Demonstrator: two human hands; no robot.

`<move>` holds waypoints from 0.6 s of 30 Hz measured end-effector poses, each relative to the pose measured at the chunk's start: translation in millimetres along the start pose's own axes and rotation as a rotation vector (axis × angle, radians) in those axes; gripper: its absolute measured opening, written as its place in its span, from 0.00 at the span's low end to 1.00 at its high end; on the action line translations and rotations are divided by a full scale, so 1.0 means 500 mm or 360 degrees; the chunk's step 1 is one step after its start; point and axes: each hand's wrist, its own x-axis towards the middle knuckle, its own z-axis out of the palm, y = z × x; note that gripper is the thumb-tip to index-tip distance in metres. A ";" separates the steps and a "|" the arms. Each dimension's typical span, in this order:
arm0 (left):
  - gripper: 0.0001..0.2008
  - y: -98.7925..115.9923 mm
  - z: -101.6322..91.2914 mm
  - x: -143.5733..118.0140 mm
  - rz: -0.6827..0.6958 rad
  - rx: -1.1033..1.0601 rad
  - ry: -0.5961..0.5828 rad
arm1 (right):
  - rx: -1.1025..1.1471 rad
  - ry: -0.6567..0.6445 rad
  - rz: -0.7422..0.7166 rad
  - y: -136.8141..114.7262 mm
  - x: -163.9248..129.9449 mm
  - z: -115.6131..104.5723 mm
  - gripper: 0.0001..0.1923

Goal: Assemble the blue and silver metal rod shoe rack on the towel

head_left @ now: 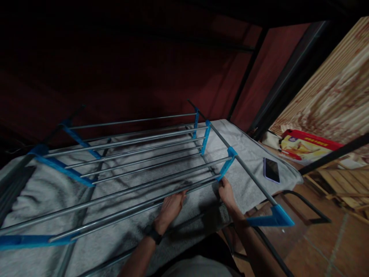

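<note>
Nearest you, a dark watch [153,234] sits on your left wrist, behind the fingers. Your left hand [172,206] meets the near lower bars of the drying rack [138,187]; its fingers are bent, their tips partly hidden, so you cannot tell how firmly they hold. Your right hand [226,193] has its fingers curled in around the bottom of a blue bracket [226,168], where those bars end. The rack stretches ahead of both hands and well out to the left of your left fingers. Under it spreads a grey blanket [242,181]. A phone [271,170] lies on that blanket, to the right of your right fingers and a little beyond them. Farther right is a red and yellow box [308,145]; a dark red wall [144,69] rises farthest ahead of your fingers.
</note>
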 end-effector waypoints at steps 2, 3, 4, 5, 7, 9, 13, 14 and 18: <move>0.20 -0.003 0.001 -0.002 0.0005 0.0002 0.0001 | 0.0009 -0.0016 0.0028 -0.005 -0.001 -0.001 0.23; 0.21 -0.005 0.002 -0.002 0.0005 0.0011 0.0010 | 0.0016 -0.0025 0.0043 -0.007 -0.002 -0.002 0.24; 0.21 -0.006 0.004 -0.003 0.0005 0.0022 0.0021 | 0.0025 -0.0036 0.0058 -0.009 -0.002 -0.003 0.24; 0.20 -0.007 0.006 -0.003 0.0004 0.0033 0.0030 | 0.0035 -0.0046 0.0072 -0.011 -0.002 -0.003 0.24; 0.20 -0.009 0.009 -0.003 -0.0001 0.0042 0.0031 | 0.0052 -0.0058 0.0102 -0.016 -0.003 -0.004 0.25; 0.21 -0.010 0.010 -0.002 0.0007 0.0038 0.0031 | 0.0068 -0.0057 0.0134 -0.020 -0.004 -0.004 0.26; 0.21 -0.012 0.010 -0.003 0.0015 0.0058 0.0031 | 0.0114 -0.0067 0.0182 -0.026 -0.005 -0.001 0.26; 0.21 -0.013 0.011 -0.003 0.0013 0.0063 0.0036 | 0.0128 -0.0072 0.0194 -0.026 -0.005 0.000 0.26; 0.21 -0.015 0.012 -0.006 0.0018 0.0084 0.0071 | 0.0168 -0.0075 0.0233 -0.024 -0.007 0.007 0.25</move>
